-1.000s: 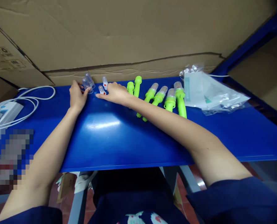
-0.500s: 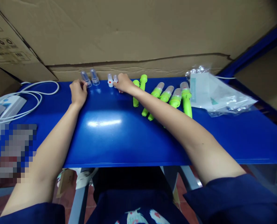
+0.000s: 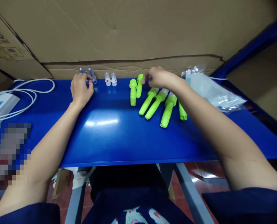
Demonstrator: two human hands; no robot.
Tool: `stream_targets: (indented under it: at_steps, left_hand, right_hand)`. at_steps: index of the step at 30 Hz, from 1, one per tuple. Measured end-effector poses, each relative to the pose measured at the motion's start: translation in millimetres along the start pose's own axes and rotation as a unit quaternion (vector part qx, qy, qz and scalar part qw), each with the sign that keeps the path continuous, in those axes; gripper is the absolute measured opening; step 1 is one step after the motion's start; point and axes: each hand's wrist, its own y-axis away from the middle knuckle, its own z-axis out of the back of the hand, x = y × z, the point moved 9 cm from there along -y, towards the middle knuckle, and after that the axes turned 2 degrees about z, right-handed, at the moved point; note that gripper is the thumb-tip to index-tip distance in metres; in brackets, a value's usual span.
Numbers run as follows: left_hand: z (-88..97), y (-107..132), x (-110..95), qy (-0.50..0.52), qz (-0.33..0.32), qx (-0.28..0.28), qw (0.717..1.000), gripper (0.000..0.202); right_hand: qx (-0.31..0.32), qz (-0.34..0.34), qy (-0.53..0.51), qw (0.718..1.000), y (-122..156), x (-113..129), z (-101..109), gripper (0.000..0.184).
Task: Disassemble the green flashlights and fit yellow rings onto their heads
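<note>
My left hand point(image 3: 81, 90) is over two clear plastic caps point(image 3: 91, 74) at the back left, thumb apart from the fingers, partly hiding them. Two small white-based clear caps with red dots point(image 3: 108, 79) stand side by side to its right, with neither hand on them. My right hand point(image 3: 159, 77) hovers with loosely bent fingers beside the upper end of a bright green tube-shaped handle point(image 3: 139, 87); a gap between them is hard to judge. Another green handle point(image 3: 133, 93) lies left of it. Several green handles with clear tops point(image 3: 167, 112) lie below my right hand and forearm, which cover their upper ends.
The blue table point(image 3: 110, 140) backs onto a cardboard wall point(image 3: 115, 34). A clear plastic bag with papers point(image 3: 213, 90) lies at the right. At the left are a coiled white cable point(image 3: 33, 96), a white box-like device point(image 3: 6, 104) and a pixelated item point(image 3: 10, 149).
My right hand has left the red-dotted caps and moved right to the green handles. My left hand has shifted slightly right over the clear caps, its fingers spreading.
</note>
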Motion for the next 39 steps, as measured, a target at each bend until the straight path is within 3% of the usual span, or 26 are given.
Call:
stream_targets:
  at_steps: [2, 4, 7, 10, 14, 17, 20, 22, 24, 26, 28, 30, 33, 35, 36, 37, 38, 39]
  left_hand:
    - [-4.7, 3.2, -16.5, 0.008, -0.021, 0.019, 1.000, 0.011]
    - [-9.0, 7.1, -30.8, 0.024, -0.041, 0.040, 0.998, 0.010]
    - [-10.6, 12.4, -45.4, 0.034, -0.065, 0.056, 0.996, 0.008]
    - [-9.5, 15.4, -52.8, 0.028, -0.073, 0.068, 0.995, 0.006]
    - [-6.5, 21.3, -72.8, 0.054, -0.100, 0.091, 0.989, 0.010]
    - [-11.5, 33.8, -109.5, 0.100, -0.149, 0.138, 0.974, 0.020]
    - [-22.5, 46.4, -152.3, 0.174, -0.177, 0.176, 0.953, 0.040]
    - [-30.2, 48.9, -174.6, 0.210, -0.176, 0.174, 0.946, 0.058]
    - [-42.2, 47.9, -187.4, 0.240, -0.145, 0.189, 0.941, 0.049]
    - [-58.3, 47.9, -191.0, 0.276, -0.080, 0.238, 0.928, 0.037]
    - [-74.8, 55.0, -192.6, 0.334, -0.007, 0.318, 0.887, 0.043]
    - [-85.2, 67.9, -195.8, 0.417, 0.063, 0.393, 0.817, 0.051]
    - [-88.1, 93.7, -208.3, 0.537, 0.141, 0.500, 0.665, 0.060]
    - [-81.9, 112.0, -220.9, 0.579, 0.157, 0.572, 0.559, 0.061]
    - [-77.9, 118.0, -225.2, 0.590, 0.159, 0.594, 0.524, 0.061]
    - [-74.9, 120.8, -226.8, 0.598, 0.162, 0.599, 0.507, 0.059]
    - [-73.8, 120.7, -225.6, 0.602, 0.166, 0.590, 0.511, 0.057]
    - [-74.5, 118.3, -221.8, 0.602, 0.170, 0.569, 0.533, 0.055]
  right_hand:
    - [0.087, 0.040, 0.027, 0.995, 16.1, -8.2, -15.9, 0.036]
    - [0.117, 0.055, 0.046, 0.991, 29.6, -11.1, -24.4, 0.046]
    - [0.098, 0.073, 0.080, 0.989, 42.9, -1.0, -28.9, 0.051]
    - [0.071, 0.115, 0.129, 0.982, 52.7, 17.9, -31.0, 0.038]
    - [0.005, 0.120, 0.141, 0.983, 62.4, 25.0, -13.8, 0.032]
    - [-0.070, 0.093, 0.038, 0.992, 72.4, 24.5, 13.3, 0.030]
    - [-0.163, 0.067, -0.121, 0.977, 84.4, 30.3, 36.8, 0.039]
    - [-0.203, 0.047, -0.214, 0.954, 89.1, 35.9, 40.1, 0.047]
    - [-0.222, 0.025, -0.277, 0.934, 90.0, 40.2, 34.5, 0.053]
    - [-0.227, 0.009, -0.318, 0.920, 88.3, 41.7, 24.8, 0.055]
    - [-0.221, 0.000, -0.359, 0.907, 86.1, 39.6, 14.8, 0.054]
    - [-0.206, 0.000, -0.404, 0.891, 84.2, 36.5, 6.8, 0.054]
    - [-0.154, 0.039, -0.467, 0.870, 83.2, 40.1, 0.5, 0.062]
    - [-0.106, 0.089, -0.498, 0.856, 84.9, 48.8, 0.1, 0.069]
    - [-0.087, 0.112, -0.511, 0.848, 86.4, 52.8, 0.6, 0.072]
    - [-0.077, 0.128, -0.521, 0.840, 87.7, 55.0, 1.5, 0.075]
    - [-0.075, 0.136, -0.531, 0.833, 88.2, 55.0, 1.9, 0.077]
    - [-0.083, 0.135, -0.539, 0.827, 87.8, 52.6, 1.7, 0.078]
